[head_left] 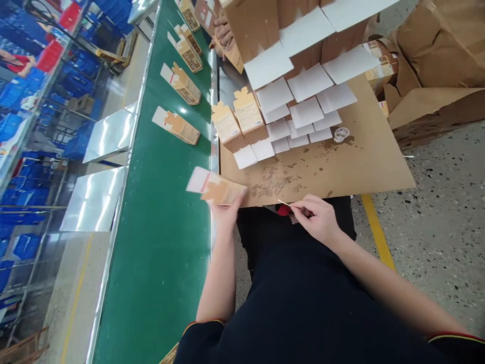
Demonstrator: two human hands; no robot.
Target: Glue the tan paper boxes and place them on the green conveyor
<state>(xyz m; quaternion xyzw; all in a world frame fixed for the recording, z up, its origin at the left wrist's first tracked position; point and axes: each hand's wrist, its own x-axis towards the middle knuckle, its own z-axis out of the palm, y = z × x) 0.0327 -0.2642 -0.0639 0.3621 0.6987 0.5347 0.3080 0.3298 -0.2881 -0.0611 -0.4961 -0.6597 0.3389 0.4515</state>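
My left hand (226,212) is closed around a small brown carton (224,192), a little blurred, tilted over the near edge of the green conveyor belt (162,217). The carton's top is open, with a white flap sticking out to the left. In my right hand (316,216), thumb and fingers pinch a thin cotton swab (284,202), its tip pointing left toward the carton. The two hands are apart. Under the swab lies the near edge of a stained cardboard sheet (364,172) on the worktable.
Stacked cartons with white flaps (303,83) fill the table's back. Two open cartons (248,111) stand beside the belt. Several more cartons (178,126) sit along the belt. A clear round dish (341,134) rests on the cardboard. Another person's hand (223,34) shows at the back.
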